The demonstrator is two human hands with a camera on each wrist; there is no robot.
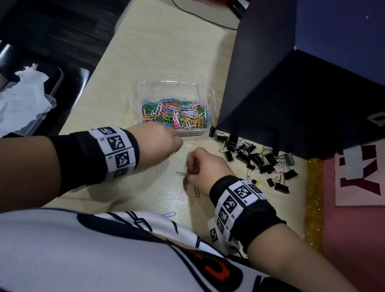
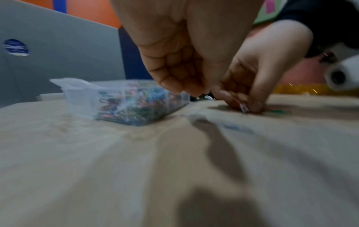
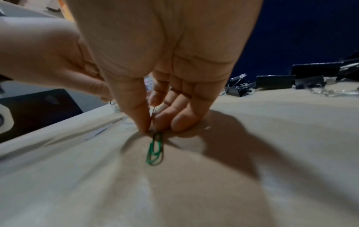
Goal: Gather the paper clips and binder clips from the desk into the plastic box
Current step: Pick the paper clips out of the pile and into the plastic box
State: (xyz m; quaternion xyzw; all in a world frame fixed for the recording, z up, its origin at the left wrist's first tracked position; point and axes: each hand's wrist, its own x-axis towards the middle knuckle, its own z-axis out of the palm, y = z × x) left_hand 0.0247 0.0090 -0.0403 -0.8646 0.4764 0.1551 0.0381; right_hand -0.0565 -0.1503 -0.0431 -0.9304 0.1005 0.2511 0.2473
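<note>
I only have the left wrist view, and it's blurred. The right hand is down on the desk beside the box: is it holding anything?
Observer: Yes. The right hand pinches a thin grey paper clip between thumb and fingers.
Operator: Anything loose near it?
Observer: A green paper clip lies flat on the desk at those fingertips, not gripped.
Operator: Are the binder clips in yet?
Observer: No. The black binder clips sit heaped on the desk, right of the plastic box, which shows only coloured paper clips.
</note>
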